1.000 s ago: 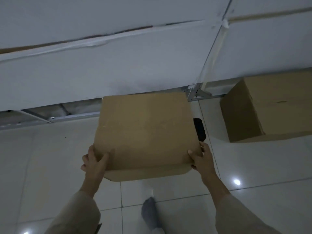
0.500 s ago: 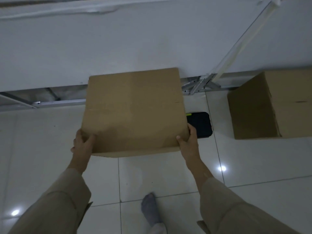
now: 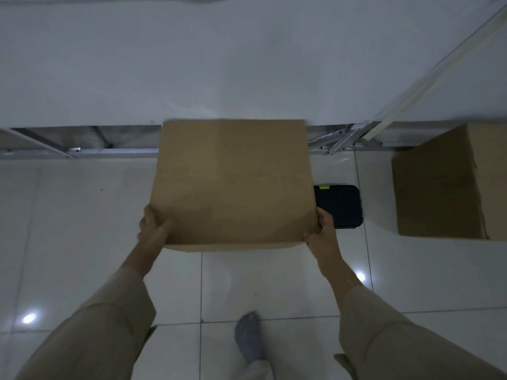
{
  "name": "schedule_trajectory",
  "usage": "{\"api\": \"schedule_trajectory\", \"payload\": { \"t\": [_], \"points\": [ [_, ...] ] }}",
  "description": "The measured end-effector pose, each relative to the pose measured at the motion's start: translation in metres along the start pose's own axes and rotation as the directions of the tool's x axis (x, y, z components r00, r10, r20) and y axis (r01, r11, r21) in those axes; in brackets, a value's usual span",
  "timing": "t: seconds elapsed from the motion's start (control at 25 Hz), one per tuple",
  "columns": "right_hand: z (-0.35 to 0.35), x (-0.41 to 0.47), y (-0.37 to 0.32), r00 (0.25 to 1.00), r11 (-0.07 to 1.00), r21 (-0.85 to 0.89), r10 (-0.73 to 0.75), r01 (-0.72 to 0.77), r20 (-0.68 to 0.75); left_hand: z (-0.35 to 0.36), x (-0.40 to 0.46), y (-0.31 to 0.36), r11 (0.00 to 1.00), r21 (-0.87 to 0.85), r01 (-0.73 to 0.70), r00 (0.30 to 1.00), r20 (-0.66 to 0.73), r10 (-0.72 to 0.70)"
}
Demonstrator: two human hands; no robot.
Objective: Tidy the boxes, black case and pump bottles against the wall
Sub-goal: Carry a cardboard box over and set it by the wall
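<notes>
I hold the box with both hands, left hand and right hand fingers curled round its near corners, the wall lying at twelve o'clock just beyond its far edge.

The view is dim and bluish, slightly soft throughout. 2 small bright glints sit on the glossy floor, lower left and right. The wall is flatly lit. Straight lines bow toward the edges.
</notes>
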State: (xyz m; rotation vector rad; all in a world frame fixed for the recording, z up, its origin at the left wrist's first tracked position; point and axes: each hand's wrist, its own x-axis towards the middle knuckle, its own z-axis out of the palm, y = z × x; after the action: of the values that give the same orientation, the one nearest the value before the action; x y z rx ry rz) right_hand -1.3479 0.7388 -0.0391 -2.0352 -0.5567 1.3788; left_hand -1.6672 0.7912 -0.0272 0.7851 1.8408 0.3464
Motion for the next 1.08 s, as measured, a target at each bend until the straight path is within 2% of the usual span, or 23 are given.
{"api": "schedule_trajectory", "payload": {
  "t": [0.12, 0.24, 0.32, 0.44, 0.6, 0.72, 0.84, 0.96, 1.08],
  "points": [
    [-0.001, 0.006, 0.006, 0.999, 0.999, -0.032, 0.037, -0.037, 0.013, 0.004, 0.011, -0.003, 0.999, 0.035, 0.006, 1.0, 0.023, -0.006],
    [0.006, 0.004, 0.01, 0.995, 0.997, -0.019, 0.077, -0.076, 0.065, 0.001, 0.015, 0.001, 0.986, 0.153, 0.059, 0.995, 0.075, -0.071],
    [0.01, 0.001, 0.01, 0.993, 0.996, 0.021, 0.085, -0.087, 0.086, 0.013, 0.009, 0.013, 0.981, 0.194, 0.009, 0.991, 0.133, -0.035],
    [0.005, -0.005, 0.002, 0.991, 0.998, 0.028, 0.051, -0.054, 0.12, 0.048, -0.004, 0.036, 0.969, 0.219, -0.111, 0.978, 0.198, 0.067],
    [-0.032, -0.004, -0.013, 0.982, 0.999, 0.003, -0.042, 0.042, 0.182, 0.1, -0.038, 0.06, 0.957, 0.266, -0.113, 0.978, 0.201, 0.06],
    [-0.092, -0.001, -0.017, 0.967, 0.989, -0.009, -0.141, 0.147, 0.21, 0.151, -0.074, 0.076, 0.948, 0.272, -0.164, 0.973, 0.203, 0.11],
    [-0.177, 0.0, -0.01, 0.968, 0.986, 0.054, -0.165, 0.158, 0.189, 0.211, -0.12, 0.097, 0.931, 0.291, -0.22, 0.966, 0.196, 0.167],
    [-0.293, -0.006, 0.018, 0.981, 0.984, 0.086, -0.166, 0.158, 0.103, 0.293, -0.179, 0.119, 0.933, 0.257, -0.254, 0.957, 0.206, 0.204],
    [-0.412, -0.014, 0.043, 0.991, 0.989, 0.06, -0.132, 0.133, -0.011, 0.378, -0.229, 0.139, 0.904, 0.31, -0.293, 0.943, 0.252, 0.219]
  ]
}}
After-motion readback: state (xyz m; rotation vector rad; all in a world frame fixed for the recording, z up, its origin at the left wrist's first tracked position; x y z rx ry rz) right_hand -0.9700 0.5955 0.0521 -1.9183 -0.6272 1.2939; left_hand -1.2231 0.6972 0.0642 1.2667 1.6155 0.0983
